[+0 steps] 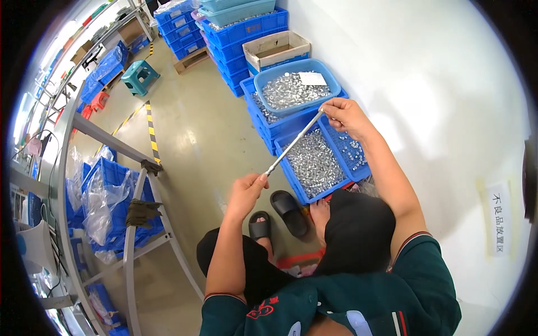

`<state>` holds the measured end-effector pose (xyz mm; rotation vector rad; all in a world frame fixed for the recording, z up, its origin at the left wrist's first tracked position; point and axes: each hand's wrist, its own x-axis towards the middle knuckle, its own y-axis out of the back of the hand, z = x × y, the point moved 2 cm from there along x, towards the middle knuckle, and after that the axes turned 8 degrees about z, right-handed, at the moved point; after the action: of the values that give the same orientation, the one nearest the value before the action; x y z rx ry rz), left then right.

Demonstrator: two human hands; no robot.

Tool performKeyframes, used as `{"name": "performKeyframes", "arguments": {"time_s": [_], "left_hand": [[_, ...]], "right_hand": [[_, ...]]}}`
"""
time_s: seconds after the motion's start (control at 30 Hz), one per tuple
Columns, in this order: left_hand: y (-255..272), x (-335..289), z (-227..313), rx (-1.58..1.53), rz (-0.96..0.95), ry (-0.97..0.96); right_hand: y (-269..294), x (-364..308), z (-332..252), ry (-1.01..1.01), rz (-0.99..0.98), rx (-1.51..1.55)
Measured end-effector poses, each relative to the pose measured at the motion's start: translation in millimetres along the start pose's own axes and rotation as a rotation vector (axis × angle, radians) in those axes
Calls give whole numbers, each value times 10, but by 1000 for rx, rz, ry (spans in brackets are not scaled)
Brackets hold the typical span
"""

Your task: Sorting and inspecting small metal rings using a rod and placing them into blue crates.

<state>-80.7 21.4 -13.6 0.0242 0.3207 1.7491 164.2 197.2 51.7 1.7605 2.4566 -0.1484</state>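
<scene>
A thin silvery rod (296, 141) slants across the space in front of me, rising from my left hand to my right hand. My left hand (245, 196) pinches its lower end. Its upper end is between the thumb and fingers of my right hand (343, 116). Below the rod stands a divided blue crate (292, 180). Many small metal parts (316, 165) fill its left compartment, and fewer small ring-like parts (353, 152) lie in the right one. Whether any parts sit on the rod is too small to tell.
Just beyond stands a light-blue basin (258, 84) of metal parts with a white card (312, 79) on top. Stacked blue crates (230, 61) and an open carton (277, 49) line the white wall. A metal frame (131, 224) rises at left; a black slipper (288, 213) lies near my bare foot.
</scene>
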Motion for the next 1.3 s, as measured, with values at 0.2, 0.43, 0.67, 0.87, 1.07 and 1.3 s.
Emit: {"name": "performKeyframes", "arguments": {"time_s": [0.2, 0.43, 0.67, 0.87, 1.07, 1.3], "left_hand": [[-96, -1, -2, -97, -20, 65], [-137, -33, 56, -284, -130, 204], [-200, -67, 16, -273, -81, 183], [-123, -149, -224, -242, 110, 66], [69, -149, -138, -373, 105, 157], [110, -163, -38, -340, 11, 166]], "right_hand": [[-154, 31, 43, -22, 57, 193], [-209, 41, 53, -20, -91, 521], [-277, 70, 115, 10, -56, 465], [47, 258, 112, 21, 279, 603], [-229, 107, 67, -132, -104, 608], [-305, 34, 38, -228, -197, 821]]}}
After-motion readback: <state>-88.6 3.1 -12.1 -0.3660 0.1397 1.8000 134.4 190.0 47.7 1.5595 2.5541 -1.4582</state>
